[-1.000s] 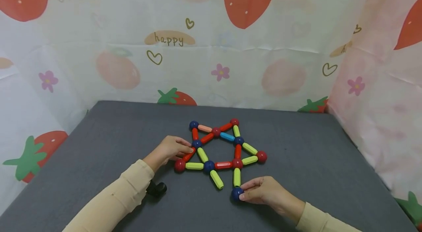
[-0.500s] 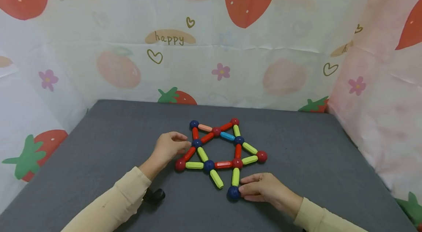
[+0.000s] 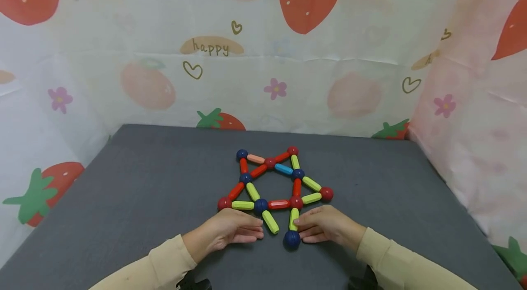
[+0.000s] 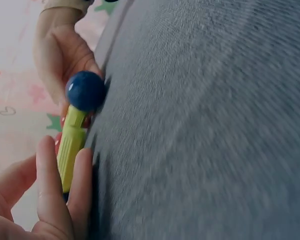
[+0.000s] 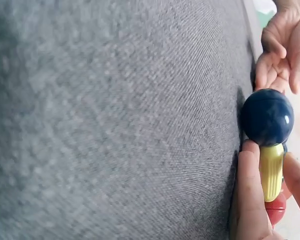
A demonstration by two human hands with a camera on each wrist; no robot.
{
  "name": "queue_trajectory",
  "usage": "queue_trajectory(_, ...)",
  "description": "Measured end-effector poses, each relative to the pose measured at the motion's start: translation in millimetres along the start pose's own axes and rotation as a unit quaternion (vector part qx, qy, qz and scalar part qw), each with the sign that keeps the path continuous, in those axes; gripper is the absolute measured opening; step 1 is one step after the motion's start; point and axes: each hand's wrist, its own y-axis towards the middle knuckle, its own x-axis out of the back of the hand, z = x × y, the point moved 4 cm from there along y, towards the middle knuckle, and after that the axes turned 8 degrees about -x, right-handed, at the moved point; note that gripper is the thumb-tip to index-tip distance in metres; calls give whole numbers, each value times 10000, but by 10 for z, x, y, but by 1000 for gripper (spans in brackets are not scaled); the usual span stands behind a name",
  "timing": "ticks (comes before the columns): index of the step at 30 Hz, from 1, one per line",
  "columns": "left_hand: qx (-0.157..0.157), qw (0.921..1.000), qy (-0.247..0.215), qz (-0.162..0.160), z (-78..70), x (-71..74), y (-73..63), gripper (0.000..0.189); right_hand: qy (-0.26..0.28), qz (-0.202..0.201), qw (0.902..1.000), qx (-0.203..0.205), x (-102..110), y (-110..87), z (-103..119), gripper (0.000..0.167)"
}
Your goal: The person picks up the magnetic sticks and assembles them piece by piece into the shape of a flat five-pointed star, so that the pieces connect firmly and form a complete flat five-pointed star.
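A flat star-like frame of magnetic rods and balls lies on the dark grey table. Its near red ball (image 3: 295, 202) joins a yellow-green magnetic rod (image 3: 294, 219) that ends in a dark blue ball (image 3: 292, 239). My right hand (image 3: 329, 225) pinches that rod just behind the ball; in the right wrist view, finger and thumb lie on either side of the rod (image 5: 272, 172). To the left, another yellow-green rod (image 3: 270, 222) sticks out from a blue ball (image 3: 261, 206), its near end free. Beside this rod is my left hand (image 3: 230, 229), fingers extended and apparently holding nothing.
The grey table (image 3: 164, 166) runs back to a strawberry-print cloth (image 3: 255, 70), which also hangs at both sides. Red balls mark the frame's left corner (image 3: 224, 203) and right corner (image 3: 327, 194). Black wrist gear (image 3: 364, 281) shows below the right sleeve.
My left hand has left the frame's left red rod and come nearer, beside the free-ended rod. My right hand has shifted from the blue ball to its rod; the ball has swung slightly left.
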Motion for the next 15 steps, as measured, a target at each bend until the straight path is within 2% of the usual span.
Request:
queue_trajectory(8, 28, 9993, -207, -316, 49, -126, 88, 26, -11, 17, 10000, -27, -33, 37, 19, 18)
queue_trajectory(15, 34, 9989, -261, -398, 49, -171, 127, 23, 184, 37, 9997, -155, -40, 44, 8, 18)
